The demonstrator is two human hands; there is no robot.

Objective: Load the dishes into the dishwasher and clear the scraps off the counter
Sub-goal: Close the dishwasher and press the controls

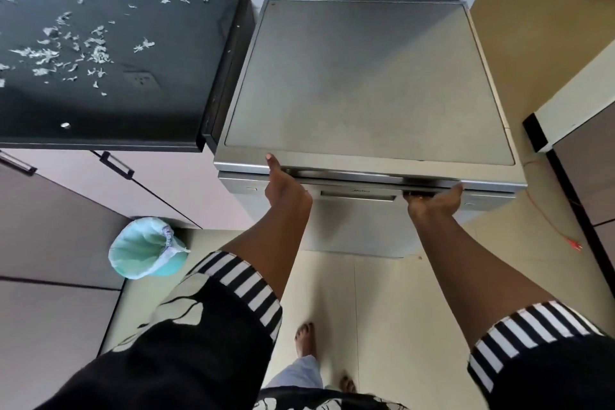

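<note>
Dishwasher (366, 76): one, silver, freestanding, right of the counter (149, 110). Badge (361, 191) on the front panel, faint, reads "Midea".
Door (359, 223): top edge stands slightly out from the body, with a dark gap showing.
Left hand (286, 190): grips the door's top edge at its left end, thumb up, fingers tucked out of sight.
Right hand (432, 201): palm up, fingers hooked into the gap at the right end.
Scraps (66, 50): many pale shreds, too many to count, scattered on the black counter, far left.
Bin (146, 246): one, green liner, on the floor at left.
Cable (545, 213): one, orange, on the floor at right.
</note>
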